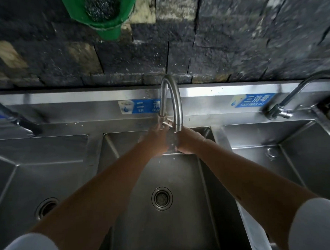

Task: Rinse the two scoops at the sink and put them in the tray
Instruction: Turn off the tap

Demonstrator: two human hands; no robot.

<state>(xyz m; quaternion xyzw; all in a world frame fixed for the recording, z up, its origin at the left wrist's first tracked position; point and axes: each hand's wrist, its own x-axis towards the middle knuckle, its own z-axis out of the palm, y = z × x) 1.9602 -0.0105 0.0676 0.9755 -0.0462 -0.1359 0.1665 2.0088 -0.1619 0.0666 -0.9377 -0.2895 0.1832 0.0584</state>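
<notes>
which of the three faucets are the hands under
The middle faucet, the arched gooseneck over the centre basin. Both hands, left hand and right hand, meet beneath its spout; the side faucets stand unattended.

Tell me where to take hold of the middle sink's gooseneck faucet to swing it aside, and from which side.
Grip the gooseneck faucet on its tall arch, above both hands, coming from the front. The tube is round, bare and upright there, so fingers should wrap it easily. Lower down, the left hand and right hand crowd the spout under the running water.
</notes>
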